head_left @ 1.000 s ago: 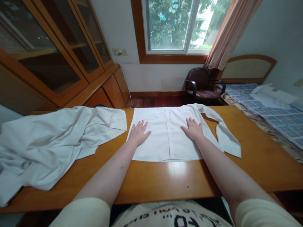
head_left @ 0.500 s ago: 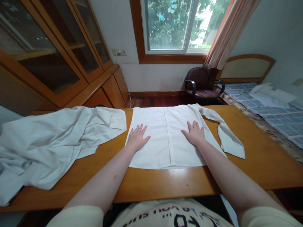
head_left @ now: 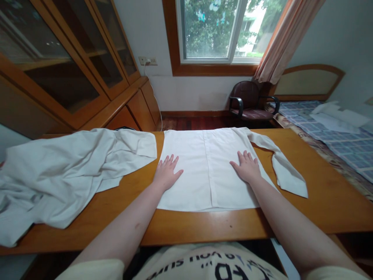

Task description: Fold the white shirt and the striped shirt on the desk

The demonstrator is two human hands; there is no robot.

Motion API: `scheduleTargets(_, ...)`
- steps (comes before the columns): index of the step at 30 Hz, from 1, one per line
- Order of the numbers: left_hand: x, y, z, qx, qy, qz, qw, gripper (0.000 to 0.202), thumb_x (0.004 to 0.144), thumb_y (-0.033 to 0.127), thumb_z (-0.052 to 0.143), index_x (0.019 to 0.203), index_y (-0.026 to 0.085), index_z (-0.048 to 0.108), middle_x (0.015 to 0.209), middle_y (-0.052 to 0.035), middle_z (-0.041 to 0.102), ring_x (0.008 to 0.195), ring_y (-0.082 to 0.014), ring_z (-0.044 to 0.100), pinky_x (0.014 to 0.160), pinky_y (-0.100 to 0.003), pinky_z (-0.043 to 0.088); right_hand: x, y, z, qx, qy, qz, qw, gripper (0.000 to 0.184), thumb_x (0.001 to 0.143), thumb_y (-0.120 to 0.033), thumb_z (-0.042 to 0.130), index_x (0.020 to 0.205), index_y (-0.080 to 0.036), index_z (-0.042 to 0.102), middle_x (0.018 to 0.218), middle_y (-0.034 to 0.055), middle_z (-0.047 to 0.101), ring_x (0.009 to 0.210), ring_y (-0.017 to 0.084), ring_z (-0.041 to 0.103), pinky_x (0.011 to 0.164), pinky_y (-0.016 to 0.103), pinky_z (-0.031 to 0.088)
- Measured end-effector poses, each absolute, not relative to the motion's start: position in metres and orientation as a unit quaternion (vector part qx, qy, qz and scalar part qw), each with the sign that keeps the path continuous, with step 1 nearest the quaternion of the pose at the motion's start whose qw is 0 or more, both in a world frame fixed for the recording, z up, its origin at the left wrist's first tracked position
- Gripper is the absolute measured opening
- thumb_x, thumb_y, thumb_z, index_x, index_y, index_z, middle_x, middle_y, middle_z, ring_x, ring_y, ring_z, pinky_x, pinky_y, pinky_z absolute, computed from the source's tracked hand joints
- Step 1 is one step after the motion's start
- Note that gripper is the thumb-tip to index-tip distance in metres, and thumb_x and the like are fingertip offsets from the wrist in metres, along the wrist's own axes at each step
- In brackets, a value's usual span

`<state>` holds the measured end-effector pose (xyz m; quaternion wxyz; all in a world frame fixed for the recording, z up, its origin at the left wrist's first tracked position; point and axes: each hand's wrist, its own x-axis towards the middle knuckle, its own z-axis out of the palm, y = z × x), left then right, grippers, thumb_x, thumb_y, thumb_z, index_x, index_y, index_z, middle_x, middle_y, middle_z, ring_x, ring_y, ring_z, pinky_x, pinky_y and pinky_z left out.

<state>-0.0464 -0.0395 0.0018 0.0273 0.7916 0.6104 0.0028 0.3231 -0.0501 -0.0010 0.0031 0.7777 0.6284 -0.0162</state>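
Observation:
A white button-front shirt (head_left: 192,175) lies spread on the wooden table (head_left: 198,229), its button strip running down the middle. One sleeve extends out to the right over the tabletop; the collar does not show. My left hand (head_left: 167,173) rests flat on the shirt near its left edge, fingers apart. On the right half of the shirt lies my right hand (head_left: 247,168), palm down with the fingers spread. Neither hand grips the cloth.
Another white garment (head_left: 67,171) lies crumpled on the table's left side. Beyond the table are a glass-door cabinet (head_left: 96,109) at left, a dark red armchair (head_left: 247,99) under the window (head_left: 210,31), and a bed with a plaid cover (head_left: 335,128) at right.
My right hand has slid slightly to the right and my left hand slightly to the left over the shirt. The camera view has shifted a little.

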Motion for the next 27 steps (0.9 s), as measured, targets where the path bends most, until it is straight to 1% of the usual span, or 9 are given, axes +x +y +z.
scheduleTargets(4,-0.044,-0.040,0.002,0.790,0.613,0.000,0.028,0.070,0.089,0.058,0.032,0.149,0.022,0.027,0.156,-0.0074,0.024,0.143,-0.0271,0.019,0.115,-0.048,0.015,0.321,-0.051,-0.001,0.780,0.625,-0.012,0.010,0.077,0.089,-0.065,0.022,0.149,-0.016,0.024,0.155,0.0154,0.020,0.142,0.031,0.016,0.111,0.050,0.013)
scheduleTargets(6,-0.038,-0.038,0.004,0.778,0.628,-0.001,0.033,0.068,0.090,0.057,0.032,0.147,0.021,0.032,0.155,-0.0090,0.027,0.142,-0.0290,0.022,0.113,-0.049,0.018,0.320,-0.051,-0.002,0.781,0.624,-0.011,0.014,0.077,0.090,-0.065,0.022,0.149,-0.016,0.024,0.156,0.0158,0.019,0.142,0.031,0.016,0.111,0.051,0.013)
scheduleTargets(9,-0.018,-0.028,0.012,0.754,0.655,0.018,0.038,0.062,0.091,0.054,0.031,0.139,0.018,0.044,0.150,-0.0132,0.036,0.138,-0.0312,0.030,0.110,-0.047,0.026,0.319,-0.050,-0.004,0.781,0.624,-0.007,0.012,0.077,0.090,-0.064,0.023,0.149,-0.016,0.024,0.155,0.0160,0.020,0.142,0.031,0.016,0.111,0.051,0.013)
scheduleTargets(11,-0.001,-0.015,0.020,0.764,0.643,0.046,0.032,0.060,0.091,0.052,0.033,0.137,0.017,0.046,0.149,-0.0139,0.037,0.138,-0.0306,0.030,0.110,-0.045,0.026,0.319,-0.050,-0.005,0.781,0.624,-0.004,0.007,0.077,0.089,-0.065,0.023,0.149,-0.017,0.025,0.155,0.0157,0.021,0.142,0.031,0.016,0.111,0.051,0.013)
scheduleTargets(14,0.024,0.011,0.026,0.797,0.599,0.075,0.027,0.060,0.091,0.051,0.036,0.141,0.019,0.041,0.153,-0.0115,0.029,0.141,-0.0291,0.023,0.113,-0.044,0.020,0.319,-0.050,-0.005,0.781,0.624,-0.003,0.004,0.077,0.089,-0.065,0.024,0.149,-0.017,0.025,0.155,0.0148,0.022,0.142,0.030,0.017,0.111,0.051,0.013)
scheduleTargets(17,0.040,0.034,0.020,0.813,0.578,0.065,0.034,0.063,0.090,0.053,0.036,0.145,0.022,0.036,0.157,-0.0094,0.021,0.143,-0.0304,0.015,0.115,-0.047,0.014,0.320,-0.050,-0.003,0.782,0.623,-0.007,0.009,0.077,0.089,-0.065,0.024,0.150,-0.017,0.024,0.156,0.0143,0.021,0.142,0.030,0.016,0.111,0.051,0.013)
scheduleTargets(23,0.045,0.044,-0.003,0.810,0.584,0.025,0.056,0.068,0.088,0.060,0.027,0.149,0.029,0.026,0.157,-0.0072,0.021,0.143,-0.0339,0.013,0.109,-0.064,0.009,0.320,-0.049,-0.003,0.786,0.618,-0.021,0.015,0.078,0.089,-0.066,0.022,0.150,-0.019,0.022,0.156,0.0114,0.019,0.143,0.029,0.014,0.112,0.050,0.011)
scheduleTargets(27,0.043,0.040,-0.005,0.809,0.584,0.024,0.064,0.069,0.088,0.062,0.024,0.149,0.030,0.023,0.157,-0.0059,0.018,0.144,-0.0323,0.012,0.109,-0.065,0.008,0.320,-0.049,-0.002,0.784,0.621,-0.016,0.017,0.078,0.089,-0.066,0.022,0.150,-0.018,0.023,0.156,0.0129,0.020,0.143,0.030,0.015,0.112,0.051,0.012)
